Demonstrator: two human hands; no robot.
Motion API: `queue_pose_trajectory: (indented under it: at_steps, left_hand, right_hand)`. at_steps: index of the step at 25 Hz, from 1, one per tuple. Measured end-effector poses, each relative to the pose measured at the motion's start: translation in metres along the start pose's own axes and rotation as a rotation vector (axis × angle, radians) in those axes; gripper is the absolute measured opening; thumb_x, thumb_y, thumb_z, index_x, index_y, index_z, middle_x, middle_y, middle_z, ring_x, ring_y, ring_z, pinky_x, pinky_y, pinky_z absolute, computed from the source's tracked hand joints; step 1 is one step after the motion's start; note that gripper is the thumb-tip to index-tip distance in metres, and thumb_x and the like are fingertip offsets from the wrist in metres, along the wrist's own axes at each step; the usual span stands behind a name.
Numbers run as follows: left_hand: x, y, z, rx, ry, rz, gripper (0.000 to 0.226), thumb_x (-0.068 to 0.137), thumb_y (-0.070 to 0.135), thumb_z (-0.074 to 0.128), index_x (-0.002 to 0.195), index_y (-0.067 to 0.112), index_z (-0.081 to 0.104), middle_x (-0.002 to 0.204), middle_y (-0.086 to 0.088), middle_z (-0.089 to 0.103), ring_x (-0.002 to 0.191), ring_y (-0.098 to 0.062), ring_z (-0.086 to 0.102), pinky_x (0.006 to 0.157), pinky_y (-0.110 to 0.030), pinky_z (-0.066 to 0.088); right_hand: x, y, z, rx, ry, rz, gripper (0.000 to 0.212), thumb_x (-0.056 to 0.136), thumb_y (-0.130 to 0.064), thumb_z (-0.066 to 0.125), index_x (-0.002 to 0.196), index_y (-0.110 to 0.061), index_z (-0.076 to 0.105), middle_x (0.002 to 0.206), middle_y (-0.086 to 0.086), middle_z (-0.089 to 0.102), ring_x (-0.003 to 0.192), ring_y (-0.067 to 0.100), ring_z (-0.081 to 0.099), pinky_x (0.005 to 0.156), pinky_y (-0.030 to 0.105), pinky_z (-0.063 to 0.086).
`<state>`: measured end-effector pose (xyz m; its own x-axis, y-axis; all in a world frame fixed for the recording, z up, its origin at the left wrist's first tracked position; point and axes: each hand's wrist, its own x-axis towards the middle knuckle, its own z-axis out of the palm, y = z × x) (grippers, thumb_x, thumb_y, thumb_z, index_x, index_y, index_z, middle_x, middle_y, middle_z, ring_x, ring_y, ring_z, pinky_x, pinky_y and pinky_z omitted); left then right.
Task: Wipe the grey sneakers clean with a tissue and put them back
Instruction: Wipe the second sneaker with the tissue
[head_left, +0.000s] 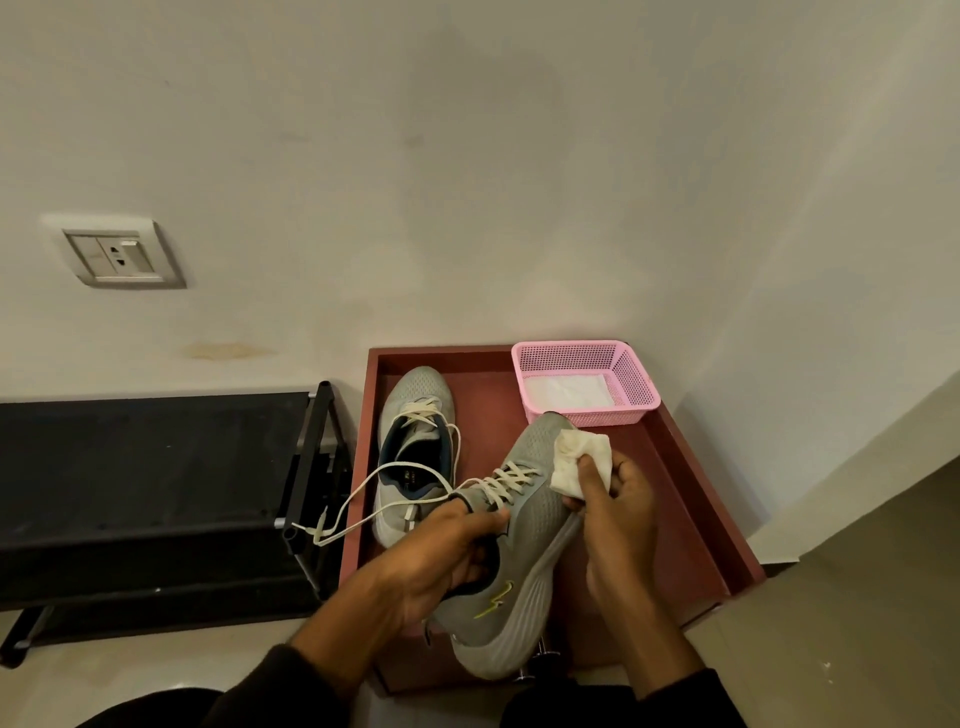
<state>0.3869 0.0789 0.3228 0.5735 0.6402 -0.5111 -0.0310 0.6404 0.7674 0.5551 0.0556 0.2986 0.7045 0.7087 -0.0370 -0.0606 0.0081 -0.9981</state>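
Observation:
One grey sneaker (524, 530) with cream laces is lifted above the red-brown tray (691, 499), toe pointing away. My left hand (447, 556) grips it at the collar and tongue. My right hand (618, 514) presses a crumpled white tissue (582, 457) against the right side of the toe area. The second grey sneaker (415, 447) lies flat in the tray on the left, its loose laces trailing over the tray's left edge.
A pink mesh basket (636, 384) with white tissues inside stands at the tray's far right corner. A black shoe rack (156, 493) stands to the left of the tray. The wall runs close behind, with a socket (117, 257) at upper left.

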Motion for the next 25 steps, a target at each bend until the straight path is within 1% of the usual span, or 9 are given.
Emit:
queue_pose_trajectory:
  at_steps: [3,5,7,9,12,17,20,22,25]
  left_hand:
    - [0.004,-0.002,-0.011,-0.145,0.016,-0.008,0.036,0.102,0.021,0.047,0.128,0.001,0.061,0.118,-0.016,0.072,0.114,-0.030,0.066,0.104,-0.040,0.050]
    - [0.011,-0.001,-0.010,-0.180,0.022,-0.009,0.040,0.104,0.029,0.042,0.132,0.007,0.061,0.128,-0.012,0.068,0.125,-0.027,0.060,0.108,-0.038,0.045]
    - [0.019,-0.002,-0.013,-0.175,0.020,-0.009,0.043,0.106,0.034,0.037,0.133,0.011,0.060,0.127,-0.008,0.069,0.121,-0.023,0.062,0.106,-0.036,0.045]
    - [0.023,0.000,-0.018,-0.195,0.018,-0.033,0.041,0.106,0.037,0.034,0.124,0.012,0.061,0.110,-0.008,0.073,0.095,-0.023,0.068,0.084,-0.030,0.050]
    - [0.028,0.006,-0.025,-0.198,-0.001,-0.084,0.040,0.104,0.043,0.033,0.106,0.019,0.065,0.085,-0.006,0.062,0.062,-0.016,0.046,0.058,-0.026,0.034]
    - [0.035,0.010,-0.025,-0.180,0.020,-0.068,0.040,0.103,0.035,0.036,0.100,0.014,0.070,0.093,-0.007,0.072,0.074,-0.019,0.065,0.070,-0.031,0.053]
    - [0.034,0.013,-0.030,-0.113,-0.058,-0.108,0.033,0.103,0.031,0.037,0.092,0.018,0.065,0.074,0.000,0.069,0.051,-0.011,0.060,0.052,-0.020,0.047]
    - [0.030,0.016,-0.029,-0.084,-0.068,-0.113,0.025,0.101,0.030,0.044,0.095,0.017,0.064,0.078,-0.002,0.069,0.052,-0.010,0.059,0.050,-0.018,0.046]
    - [0.033,0.016,-0.033,-0.100,-0.011,-0.104,0.023,0.094,0.031,0.054,0.091,0.012,0.068,0.092,-0.008,0.069,0.074,-0.018,0.061,0.072,-0.025,0.048]
  right_hand:
    - [-0.008,-0.009,0.003,-0.020,-0.080,-0.110,0.017,0.090,-0.015,0.069,0.107,-0.020,0.068,0.094,-0.005,0.074,0.088,0.008,0.071,0.071,0.022,0.056]
    - [-0.011,-0.015,0.005,-0.109,-0.142,-0.172,0.024,0.087,-0.014,0.073,0.110,-0.016,0.069,0.096,-0.005,0.074,0.088,0.007,0.071,0.072,0.021,0.056]
    - [-0.011,-0.018,0.002,-0.309,-0.165,-0.324,0.028,0.087,-0.016,0.073,0.114,-0.016,0.070,0.100,-0.008,0.073,0.091,0.004,0.069,0.076,0.021,0.056]
    - [-0.008,-0.019,-0.004,-0.529,-0.178,-0.569,0.029,0.087,-0.008,0.071,0.116,-0.014,0.071,0.107,-0.006,0.072,0.098,0.003,0.066,0.082,0.023,0.056]
    - [-0.014,-0.013,-0.011,-0.707,-0.289,-0.874,0.040,0.083,0.013,0.063,0.115,-0.008,0.071,0.115,-0.003,0.068,0.108,0.011,0.063,0.096,0.027,0.051]
    - [-0.046,-0.003,-0.009,-0.760,-0.541,-1.126,0.034,0.099,-0.005,0.042,0.115,-0.005,0.072,0.115,0.008,0.068,0.107,0.020,0.060,0.098,0.028,0.046]
    - [-0.022,-0.004,-0.013,-0.829,-0.278,-0.991,0.039,0.086,0.002,0.046,0.114,-0.008,0.072,0.112,0.006,0.068,0.105,0.021,0.058,0.092,0.035,0.049]
    - [-0.024,-0.005,-0.008,-0.816,-0.212,-0.900,0.044,0.079,0.005,0.048,0.113,-0.008,0.072,0.110,0.005,0.068,0.104,0.020,0.057,0.089,0.035,0.050]
    - [-0.052,0.004,0.001,-0.783,-0.466,-1.074,0.036,0.095,-0.003,0.041,0.112,-0.005,0.073,0.109,0.009,0.068,0.104,0.022,0.060,0.093,0.031,0.048]
